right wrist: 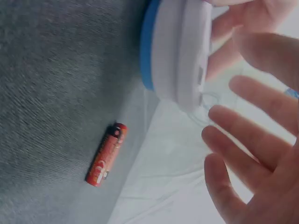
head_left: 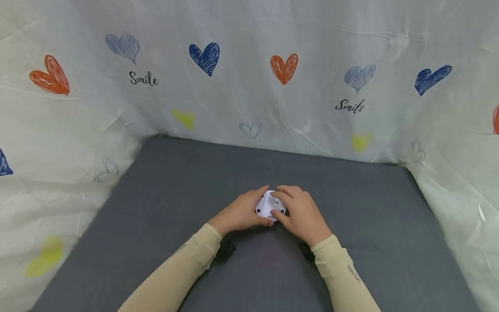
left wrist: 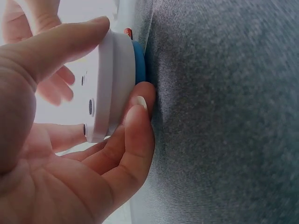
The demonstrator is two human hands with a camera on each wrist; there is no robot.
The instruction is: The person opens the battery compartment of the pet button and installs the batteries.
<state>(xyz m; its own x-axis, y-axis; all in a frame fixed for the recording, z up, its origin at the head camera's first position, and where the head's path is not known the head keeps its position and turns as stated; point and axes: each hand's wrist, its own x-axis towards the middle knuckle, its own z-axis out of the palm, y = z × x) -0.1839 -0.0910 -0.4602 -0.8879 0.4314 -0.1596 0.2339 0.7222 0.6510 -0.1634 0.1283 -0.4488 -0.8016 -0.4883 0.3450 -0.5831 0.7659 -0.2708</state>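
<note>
A rounded white device [head_left: 267,202] with a pattern of small holes and a few dark round spots on its upper face is held close over the grey cloth. In the left wrist view its blue underside [left wrist: 139,63] faces the cloth. My left hand [head_left: 242,211] grips it by the edge, thumb on one side and fingers curled around the other. My right hand [head_left: 302,213] hovers at the opposite side; in the right wrist view its fingers [right wrist: 247,140] are spread and relaxed beside the white casing. A red battery [right wrist: 107,155] lies on the cloth near the device.
The grey cloth surface [head_left: 187,182] runs back to a white curtain [head_left: 241,99] printed with hearts and the word Smile, which also stands at both sides. Dark wrist cameras [head_left: 225,251] sit under both forearms.
</note>
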